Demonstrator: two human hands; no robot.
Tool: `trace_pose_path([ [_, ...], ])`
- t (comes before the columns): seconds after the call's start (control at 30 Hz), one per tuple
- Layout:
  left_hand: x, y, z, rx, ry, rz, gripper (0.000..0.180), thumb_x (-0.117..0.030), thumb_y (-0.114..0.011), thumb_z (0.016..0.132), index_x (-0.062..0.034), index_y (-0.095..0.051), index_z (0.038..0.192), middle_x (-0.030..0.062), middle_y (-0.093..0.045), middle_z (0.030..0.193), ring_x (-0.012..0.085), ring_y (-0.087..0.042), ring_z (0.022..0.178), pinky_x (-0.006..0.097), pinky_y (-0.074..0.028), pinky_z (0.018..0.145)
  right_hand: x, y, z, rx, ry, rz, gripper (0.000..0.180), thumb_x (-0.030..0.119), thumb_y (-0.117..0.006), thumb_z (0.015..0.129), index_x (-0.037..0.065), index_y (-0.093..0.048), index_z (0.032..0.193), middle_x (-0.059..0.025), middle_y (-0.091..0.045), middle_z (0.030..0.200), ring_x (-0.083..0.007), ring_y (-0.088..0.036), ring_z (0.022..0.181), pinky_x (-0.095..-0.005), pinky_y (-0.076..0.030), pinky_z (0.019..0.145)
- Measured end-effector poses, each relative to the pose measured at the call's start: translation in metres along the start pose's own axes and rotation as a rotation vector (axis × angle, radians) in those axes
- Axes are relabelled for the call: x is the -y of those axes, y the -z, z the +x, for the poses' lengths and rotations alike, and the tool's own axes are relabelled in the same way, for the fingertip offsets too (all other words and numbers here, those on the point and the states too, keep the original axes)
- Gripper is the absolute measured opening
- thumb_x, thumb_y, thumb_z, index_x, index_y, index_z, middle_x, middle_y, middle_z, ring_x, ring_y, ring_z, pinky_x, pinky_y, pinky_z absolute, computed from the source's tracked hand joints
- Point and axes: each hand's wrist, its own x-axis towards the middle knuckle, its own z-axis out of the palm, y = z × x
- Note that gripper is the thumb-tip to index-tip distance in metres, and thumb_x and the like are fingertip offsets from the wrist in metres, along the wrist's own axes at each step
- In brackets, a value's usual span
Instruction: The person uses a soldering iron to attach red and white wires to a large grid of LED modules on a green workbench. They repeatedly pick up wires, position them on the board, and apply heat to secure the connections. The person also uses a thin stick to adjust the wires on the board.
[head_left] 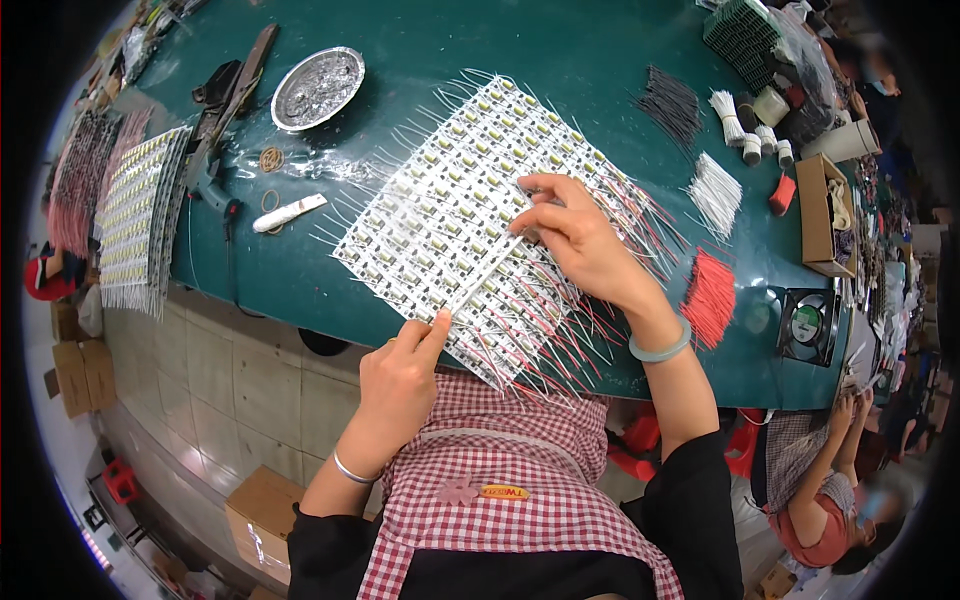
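A large white panel of small circuit boards [440, 220] lies on the green table [600, 60], with white leads along its far-left edges and red leads along its near-right edge. My left hand [400, 375] pinches the panel's near edge with the thumb on top. My right hand [575, 235] rests on the middle of the panel, its fingertips pressing on one row of boards. A pale green bangle sits on my right wrist.
A round metal dish [317, 87] and a white pen-like tool [288, 212] lie to the left. Another board panel [140, 215] hangs over the left edge. Bundles of red [710, 297], white [716, 192] and black wires [672, 103] lie right. Another person [830, 490] sits at lower right.
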Motion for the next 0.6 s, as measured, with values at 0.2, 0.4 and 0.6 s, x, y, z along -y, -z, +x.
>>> trace_pose_path([
  [0.2,0.004,-0.004,0.001,-0.111,0.046,-0.097,0.051,0.008,-0.061,0.073,-0.0029,-0.068,0.122,0.0084,-0.064,0.086,0.0233,-0.064,0.066,0.034,-0.05,0.055,0.005,-0.001,-0.003,-0.003,-0.014,-0.023,0.021,-0.008,-0.057,0.083,0.002,-0.072,0.095,-0.0141,-0.056,0.129,-0.0273,-0.053,0.108,-0.0374,-0.047,0.096],
  [0.4,0.004,-0.002,0.002,-0.035,-0.009,0.068,0.052,0.006,-0.061,0.074,-0.0029,-0.066,0.126,0.0085,-0.063,0.09,0.0219,-0.064,0.067,0.032,-0.05,0.054,-0.001,-0.001,-0.006,0.004,0.004,-0.093,0.032,-0.014,-0.055,0.083,0.006,-0.073,0.101,-0.0134,-0.056,0.131,-0.0284,-0.056,0.113,-0.0361,-0.049,0.094],
  [0.6,-0.007,0.002,-0.005,0.133,-0.069,0.193,0.06,0.0,-0.061,0.075,0.0023,-0.057,0.135,0.0078,-0.055,0.089,0.02,-0.061,0.064,0.031,-0.048,0.048,-0.003,-0.008,-0.007,-0.057,0.067,-0.084,0.036,-0.016,-0.054,0.08,0.005,-0.075,0.1,-0.0133,-0.061,0.127,-0.0294,-0.059,0.109,-0.0358,-0.05,0.091],
])
